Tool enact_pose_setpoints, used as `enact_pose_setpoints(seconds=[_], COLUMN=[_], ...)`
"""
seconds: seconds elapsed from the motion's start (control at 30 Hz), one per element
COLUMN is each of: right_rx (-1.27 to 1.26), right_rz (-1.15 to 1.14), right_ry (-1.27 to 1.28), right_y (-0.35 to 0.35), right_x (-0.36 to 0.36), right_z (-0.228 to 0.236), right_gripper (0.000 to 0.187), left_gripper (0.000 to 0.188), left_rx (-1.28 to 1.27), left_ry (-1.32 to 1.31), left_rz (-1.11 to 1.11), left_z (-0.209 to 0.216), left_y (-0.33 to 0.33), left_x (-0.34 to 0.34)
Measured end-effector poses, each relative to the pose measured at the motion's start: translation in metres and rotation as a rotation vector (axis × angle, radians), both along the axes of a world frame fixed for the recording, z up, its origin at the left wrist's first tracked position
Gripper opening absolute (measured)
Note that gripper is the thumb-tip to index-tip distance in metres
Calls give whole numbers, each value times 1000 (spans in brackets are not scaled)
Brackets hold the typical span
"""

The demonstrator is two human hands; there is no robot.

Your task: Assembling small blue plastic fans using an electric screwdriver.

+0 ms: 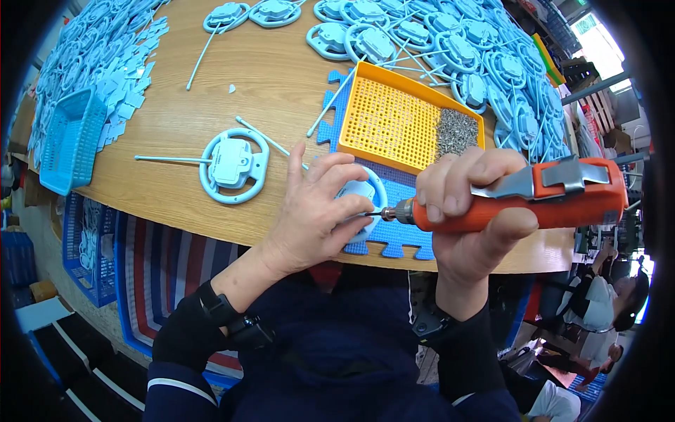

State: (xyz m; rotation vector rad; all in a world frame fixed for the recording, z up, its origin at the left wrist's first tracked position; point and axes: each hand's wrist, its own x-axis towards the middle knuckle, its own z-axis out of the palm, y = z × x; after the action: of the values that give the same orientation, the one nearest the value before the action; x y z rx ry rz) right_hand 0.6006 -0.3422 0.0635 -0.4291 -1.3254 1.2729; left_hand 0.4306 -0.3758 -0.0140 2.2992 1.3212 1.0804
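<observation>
My left hand lies over a light-blue toy steering wheel on a blue foam mat. Its thumb and forefinger are pinched at the bit's tip, and what sits between them is too small and covered to make out. In my right hand is an orange electric screwdriver, held nearly level with its bit pointing left over the wheel. The fingers wrap its upper side, while the thumb lies below. Part of the wheel is hidden under my left fingers. Another light-blue wheel with thin rods beside it rests to the left.
Beyond the mat, a yellow perforated tray holds small screws at its right end. Blue wheels with rods are heaped at the far right. At the left stand a blue basket and a pile of flat blue pieces. People sit at the right.
</observation>
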Motion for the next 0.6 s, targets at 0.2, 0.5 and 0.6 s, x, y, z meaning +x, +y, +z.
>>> enact_pose_setpoints(seconds=[0.2, 0.5, 0.6], right_rx=[6, 11, 0], right_rz=[36, -6, 35], right_ry=[-24, -130, -41], right_y=[-1, -3, 0], right_x=[2, -3, -6], right_z=[-3, -4, -13], right_gripper=[58, 54, 41], left_gripper=[16, 43, 54], left_rx=[103, -20, -43], left_ry=[100, 150, 111], left_rz=[-41, 49, 58], left_z=[6, 1, -9], left_y=[3, -4, -4], left_x=[-1, 3, 0])
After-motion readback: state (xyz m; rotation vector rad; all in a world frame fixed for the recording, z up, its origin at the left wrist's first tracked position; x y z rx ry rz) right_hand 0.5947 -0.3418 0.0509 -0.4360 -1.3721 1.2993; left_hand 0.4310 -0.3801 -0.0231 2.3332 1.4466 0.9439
